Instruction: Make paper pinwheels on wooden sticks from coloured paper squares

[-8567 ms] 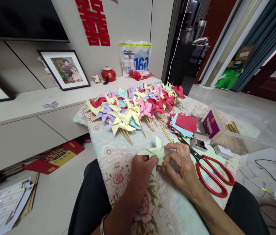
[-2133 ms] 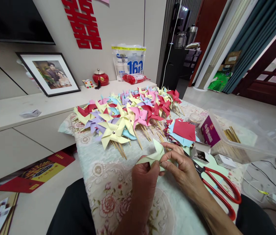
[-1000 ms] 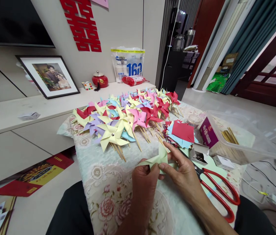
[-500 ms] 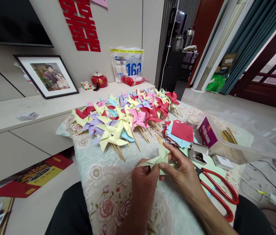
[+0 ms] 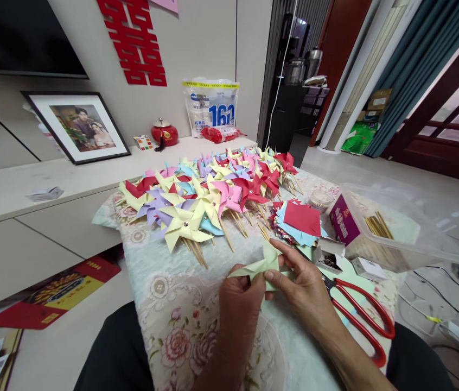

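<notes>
A pale green paper pinwheel [image 5: 262,264] is pinched between my left hand [image 5: 241,296] and my right hand [image 5: 303,288], just above the flowered tablecloth [image 5: 180,320]. Both sets of fingertips meet at its middle, where the folded points come together. Its blades stick out up and to the left. Red-handled scissors [image 5: 359,320] lie just right of my right hand.
A big heap of finished pinwheels on sticks [image 5: 209,198] covers the far half of the table. A stack of cut coloured squares [image 5: 298,220], a small open box of pins [image 5: 329,259], a purple box [image 5: 341,219] and a clear tub of sticks [image 5: 396,228] lie to the right.
My hands have kept the green pinwheel in place, pressing at its middle; its blades sit slightly flatter. The view drifted a little.
</notes>
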`<state>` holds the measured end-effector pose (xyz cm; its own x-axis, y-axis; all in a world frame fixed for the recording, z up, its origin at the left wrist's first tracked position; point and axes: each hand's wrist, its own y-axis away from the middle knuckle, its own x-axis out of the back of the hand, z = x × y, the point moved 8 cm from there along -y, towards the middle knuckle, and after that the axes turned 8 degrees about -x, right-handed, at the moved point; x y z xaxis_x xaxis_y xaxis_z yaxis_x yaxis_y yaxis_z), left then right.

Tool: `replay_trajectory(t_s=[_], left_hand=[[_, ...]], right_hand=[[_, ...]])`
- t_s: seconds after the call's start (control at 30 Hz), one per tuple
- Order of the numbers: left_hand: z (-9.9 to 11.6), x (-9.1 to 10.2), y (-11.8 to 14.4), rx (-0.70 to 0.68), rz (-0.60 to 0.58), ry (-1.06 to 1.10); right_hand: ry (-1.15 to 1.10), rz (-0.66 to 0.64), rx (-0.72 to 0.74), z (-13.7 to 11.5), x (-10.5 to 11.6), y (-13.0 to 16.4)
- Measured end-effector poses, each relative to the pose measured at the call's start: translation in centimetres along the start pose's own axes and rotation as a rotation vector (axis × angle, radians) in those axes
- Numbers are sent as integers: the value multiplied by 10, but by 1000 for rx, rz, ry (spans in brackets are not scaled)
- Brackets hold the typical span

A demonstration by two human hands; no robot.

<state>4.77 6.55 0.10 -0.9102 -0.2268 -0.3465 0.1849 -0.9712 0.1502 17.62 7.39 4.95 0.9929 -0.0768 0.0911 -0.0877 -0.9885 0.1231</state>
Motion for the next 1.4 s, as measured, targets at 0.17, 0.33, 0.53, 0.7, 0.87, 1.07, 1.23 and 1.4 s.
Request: replay_trajectory(t_s=[0.17,0.33,0.53,0.7,0.87,1.07,1.23,1.4], left_hand=[[1,0,1,3,6,-7],[-2,0,1,16,15,12],[4,-2,3,26,43,29],[7,-5,3,9,7,25],[2,-4,1,5,6,6],[9,-8,4,19,6,21],[10,-6,4,24,17,25],[7,-7,3,10,-5,34]], right_hand=[[21,2,16,-2,0,1],[32,0,2,-2,0,1],[-13,-36,-26,3,-2,1],[11,-10,-6,0,0,1],[34,6,11,-2,0,1],[-2,-31,-18,3,-2,1],[1,-22,-12,3,-1,1],[-25,-54,-32,7,-2,0]])
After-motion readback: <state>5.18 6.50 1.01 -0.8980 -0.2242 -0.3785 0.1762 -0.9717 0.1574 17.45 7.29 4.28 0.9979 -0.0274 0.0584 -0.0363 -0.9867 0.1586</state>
